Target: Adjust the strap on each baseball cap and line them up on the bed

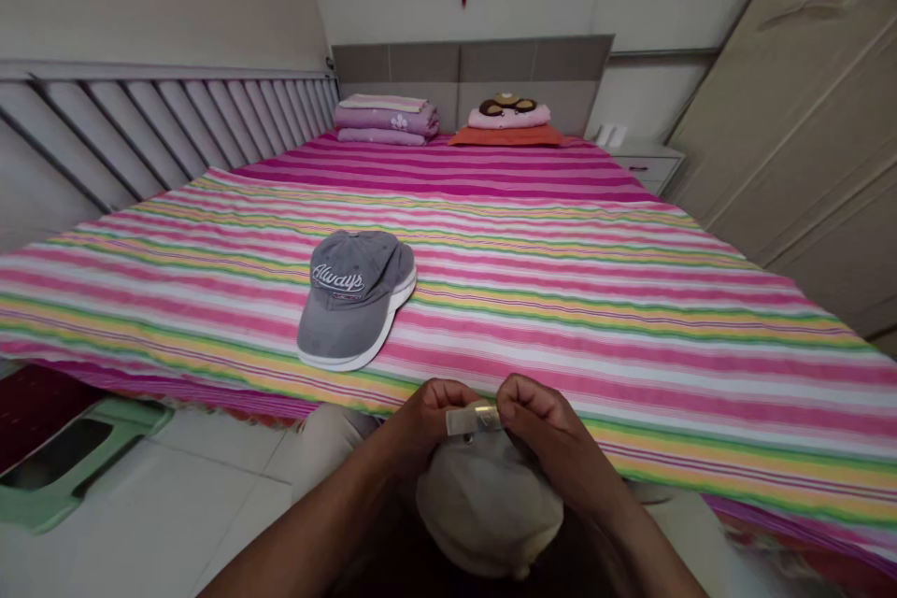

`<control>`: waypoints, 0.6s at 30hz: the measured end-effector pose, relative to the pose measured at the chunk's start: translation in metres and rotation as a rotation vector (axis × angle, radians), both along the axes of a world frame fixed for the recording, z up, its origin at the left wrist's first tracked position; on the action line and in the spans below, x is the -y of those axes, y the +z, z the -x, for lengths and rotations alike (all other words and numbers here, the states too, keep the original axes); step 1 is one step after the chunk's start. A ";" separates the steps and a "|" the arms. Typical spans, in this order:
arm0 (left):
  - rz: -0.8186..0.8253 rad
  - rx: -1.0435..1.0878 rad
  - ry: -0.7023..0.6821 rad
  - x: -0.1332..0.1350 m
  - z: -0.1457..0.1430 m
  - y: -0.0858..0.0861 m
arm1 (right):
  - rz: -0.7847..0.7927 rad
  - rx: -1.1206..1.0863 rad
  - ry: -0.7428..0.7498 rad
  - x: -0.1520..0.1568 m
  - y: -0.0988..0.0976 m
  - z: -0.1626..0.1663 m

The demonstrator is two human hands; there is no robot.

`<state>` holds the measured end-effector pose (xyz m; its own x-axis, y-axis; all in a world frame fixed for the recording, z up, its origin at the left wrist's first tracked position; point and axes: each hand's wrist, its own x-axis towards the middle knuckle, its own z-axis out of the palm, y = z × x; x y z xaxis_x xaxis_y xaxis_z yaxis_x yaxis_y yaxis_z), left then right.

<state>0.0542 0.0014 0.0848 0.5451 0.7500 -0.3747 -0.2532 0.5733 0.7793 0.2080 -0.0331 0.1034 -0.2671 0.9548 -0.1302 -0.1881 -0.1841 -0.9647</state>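
A pale beige-grey cap hangs low over my lap, its rounded crown toward me. Its light back strap with a shiny gold-coloured buckle runs between my two hands. My left hand pinches the strap's left end. At the buckle side, the fingers of my right hand are closed on the strap. The cap's brim is out of sight. Ahead and to the left, a grey cap with white "Always" lettering lies on the striped bed sheet, a white brim edge showing beneath it.
Folded purple bedding and an orange pillow with a pink folded item on top sit by the headboard. A metal railing borders the left. A green stool stands at lower left, a white nightstand at far right.
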 end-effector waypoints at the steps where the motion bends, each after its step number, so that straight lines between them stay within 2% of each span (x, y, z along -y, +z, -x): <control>1: 0.005 -0.009 0.004 0.000 -0.001 0.000 | -0.011 0.000 0.003 0.000 0.000 0.000; 6: -0.025 0.024 -0.031 0.001 -0.004 -0.002 | -0.041 -0.008 -0.004 -0.002 -0.002 0.001; 10: -0.035 0.124 0.003 0.000 -0.001 -0.007 | -0.025 -0.051 -0.061 -0.007 -0.006 -0.002; 13: -0.055 0.150 0.057 -0.002 0.005 -0.010 | 0.007 -0.119 -0.199 -0.012 -0.006 -0.011; 16: -0.075 0.137 0.078 -0.005 0.010 -0.010 | -0.024 -0.225 -0.372 -0.020 -0.004 -0.024; 18: -0.076 0.144 0.108 -0.008 0.013 -0.006 | -0.046 -0.267 -0.411 -0.025 -0.007 -0.032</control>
